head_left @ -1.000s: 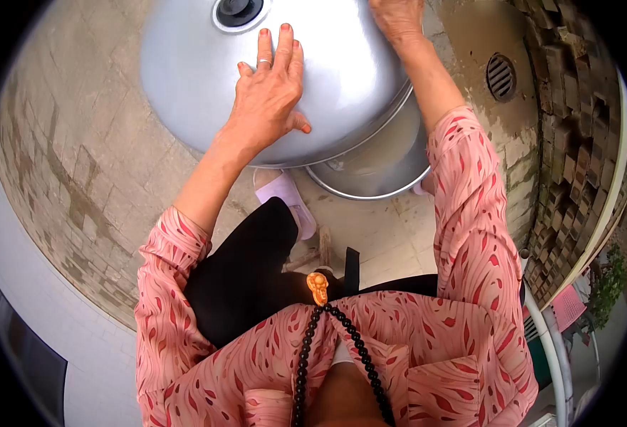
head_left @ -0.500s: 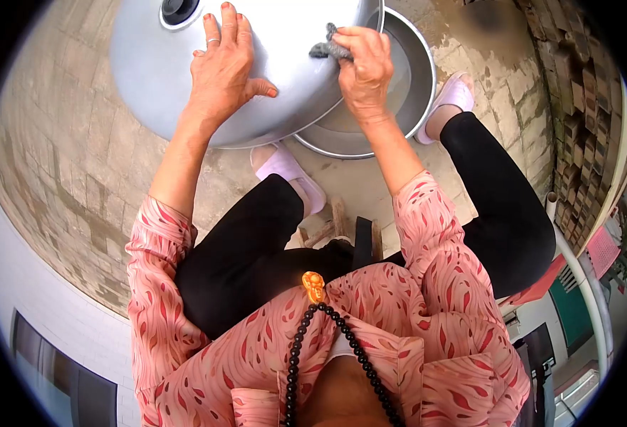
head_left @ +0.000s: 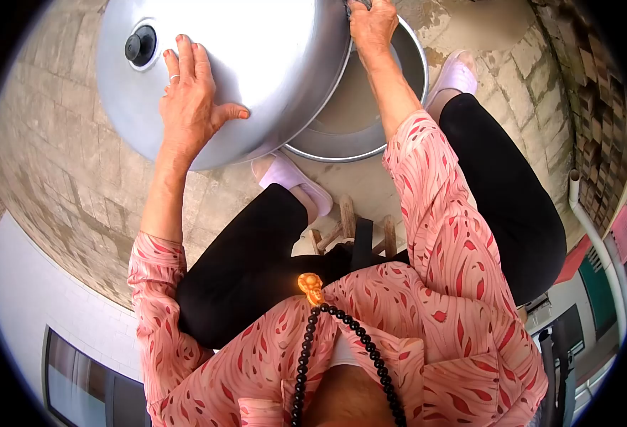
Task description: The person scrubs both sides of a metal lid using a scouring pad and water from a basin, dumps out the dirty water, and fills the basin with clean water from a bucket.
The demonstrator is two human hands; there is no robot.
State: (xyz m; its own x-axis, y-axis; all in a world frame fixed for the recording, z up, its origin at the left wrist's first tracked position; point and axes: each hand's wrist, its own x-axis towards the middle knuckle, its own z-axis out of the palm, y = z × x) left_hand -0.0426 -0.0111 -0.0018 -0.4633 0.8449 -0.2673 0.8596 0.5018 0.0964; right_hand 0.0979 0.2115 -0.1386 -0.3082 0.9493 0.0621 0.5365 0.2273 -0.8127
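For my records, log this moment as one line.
left hand: spread on lid; right hand: holding dark pad at lid's edge; basin: partly behind lid

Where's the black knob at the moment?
In the head view, the black knob is at upper left on the silver lid, just left of the left hand, near its fingertips.

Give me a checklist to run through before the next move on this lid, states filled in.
1. Left hand spread on the lid: ok, fingers extended, lying against the domed top.
2. Black knob in place: ok, it sits within its ring.
3. Grey pad in the right hand: ok, it shows at the fingers, partly cut off by the frame.
4. Basin uncovered: not ok, the lid overlaps its left side in this view.
5. Lid resting on the basin's rim: cannot tell, contact is hidden.
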